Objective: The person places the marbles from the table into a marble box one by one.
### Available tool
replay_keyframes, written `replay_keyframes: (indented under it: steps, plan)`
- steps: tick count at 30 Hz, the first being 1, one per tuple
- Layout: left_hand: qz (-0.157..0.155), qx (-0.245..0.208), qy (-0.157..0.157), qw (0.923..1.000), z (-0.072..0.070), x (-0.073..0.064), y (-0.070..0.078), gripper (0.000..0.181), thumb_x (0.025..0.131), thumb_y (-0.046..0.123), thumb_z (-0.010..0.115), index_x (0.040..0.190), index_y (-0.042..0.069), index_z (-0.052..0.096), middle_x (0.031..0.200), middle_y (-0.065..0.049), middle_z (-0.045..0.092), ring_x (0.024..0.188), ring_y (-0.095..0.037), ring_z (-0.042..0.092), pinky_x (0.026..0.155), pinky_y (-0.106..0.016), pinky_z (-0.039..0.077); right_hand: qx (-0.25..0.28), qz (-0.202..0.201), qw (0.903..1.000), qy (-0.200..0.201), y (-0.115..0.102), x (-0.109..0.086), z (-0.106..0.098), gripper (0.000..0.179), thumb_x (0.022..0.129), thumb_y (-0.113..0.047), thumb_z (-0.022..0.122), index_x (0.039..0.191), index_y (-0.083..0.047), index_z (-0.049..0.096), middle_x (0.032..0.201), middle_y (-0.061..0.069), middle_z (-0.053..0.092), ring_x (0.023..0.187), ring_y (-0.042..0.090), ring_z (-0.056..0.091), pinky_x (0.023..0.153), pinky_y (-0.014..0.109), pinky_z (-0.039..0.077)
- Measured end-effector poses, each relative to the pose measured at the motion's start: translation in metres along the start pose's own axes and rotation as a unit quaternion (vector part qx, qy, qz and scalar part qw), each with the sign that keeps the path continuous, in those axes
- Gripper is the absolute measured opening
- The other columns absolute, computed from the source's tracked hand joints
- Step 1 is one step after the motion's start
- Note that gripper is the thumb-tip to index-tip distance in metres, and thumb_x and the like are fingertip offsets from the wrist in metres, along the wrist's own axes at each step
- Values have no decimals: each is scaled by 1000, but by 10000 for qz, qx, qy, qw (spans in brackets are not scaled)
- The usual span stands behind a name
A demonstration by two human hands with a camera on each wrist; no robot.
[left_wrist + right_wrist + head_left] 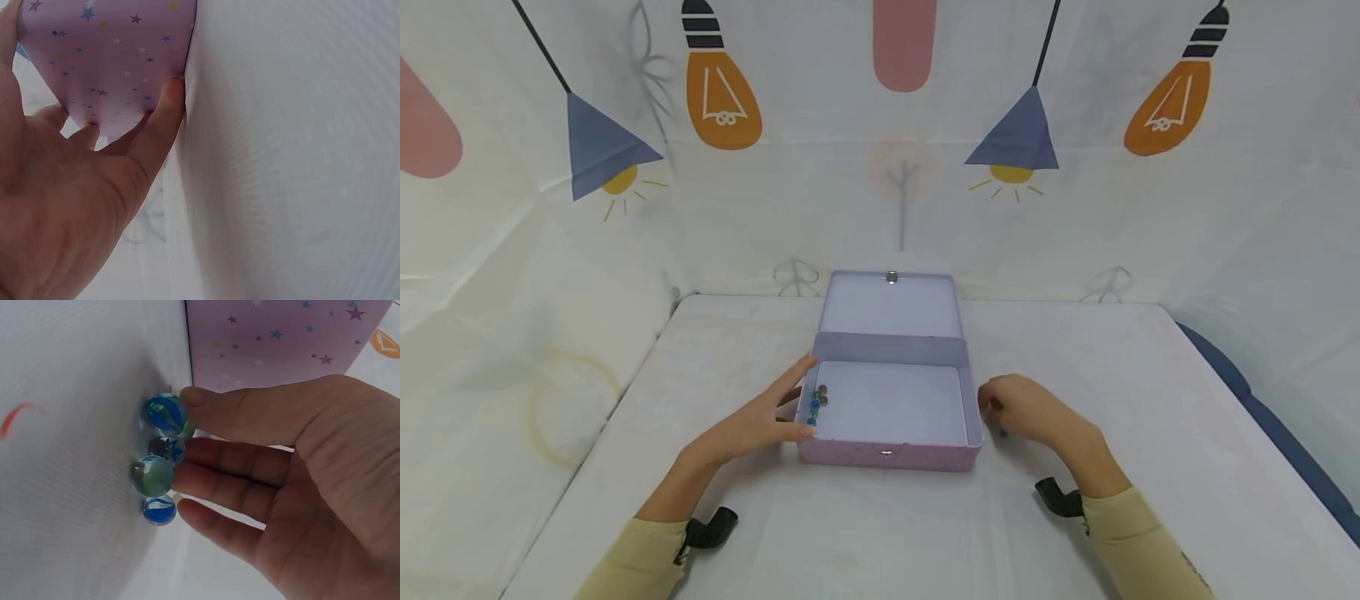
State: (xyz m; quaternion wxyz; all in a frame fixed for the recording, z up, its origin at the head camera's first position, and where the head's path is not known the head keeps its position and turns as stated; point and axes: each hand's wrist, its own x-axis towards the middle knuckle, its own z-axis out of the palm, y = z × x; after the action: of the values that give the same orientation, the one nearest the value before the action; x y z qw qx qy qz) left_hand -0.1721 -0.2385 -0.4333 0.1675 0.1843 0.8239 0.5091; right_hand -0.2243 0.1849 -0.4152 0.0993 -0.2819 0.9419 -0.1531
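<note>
An open lilac tin box (pixel 888 457) sits on the table, its lid (pixel 891 307) raised at the back. My left hand (pixel 767 414) spans the box's left side, fingers against the star-printed wall (pixel 119 50) and thumb at the near rim. Inside along the left wall lie several glass marbles (pixel 815 404), some blue and green, some brownish. Just right of the box, my right hand (pixel 1030 407) is down at the table with curved fingers. In the right wrist view, its thumb and fingertips gather several clear marbles (pixel 153 476) with blue and green swirls, low against the tabletop.
A white cloth covers the table (pixel 730 333). Printed fabric with lamps and bulbs hangs behind as a backdrop (pixel 850 192). Something dark blue (pixel 1270 408) stands beyond the right table edge. Black wrist mounts (pixel 711 529) stick out at both sleeves.
</note>
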Motion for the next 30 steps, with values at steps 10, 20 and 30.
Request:
replay_keyframes:
  steps: [10, 20, 30]
  plan:
    - [62, 12, 1, 10000, 1, 0, 0, 100, 89, 28, 74, 159, 40, 3, 167, 14, -4, 152, -44, 16, 110, -70, 31, -259, 141, 9996, 24, 1, -1, -4, 9, 86, -3, 67, 86, -9, 73, 78, -3, 66, 71, 10, 54, 65, 29, 47]
    - [44, 68, 44, 10000, -3, -2, 1, 99, 90, 26, 73, 159, 40, 4, 168, 12, -3, 152, -45, 16, 110, -71, 28, -199, -30, 9968, 775, 1, -2, -18, 8, 87, -3, 67, 93, -5, 72, 86, 3, 69, 78, 15, 59, 72, 37, 52]
    - [119, 43, 8, 9999, -1, 0, -2, 100, 89, 29, 73, 160, 38, 4, 168, 11, -3, 152, -45, 17, 110, -71, 29, -103, -190, 9894, 1434, -8, -3, -22, 9, 88, -3, 69, 96, -5, 73, 85, 1, 68, 78, 14, 60, 74, 36, 53]
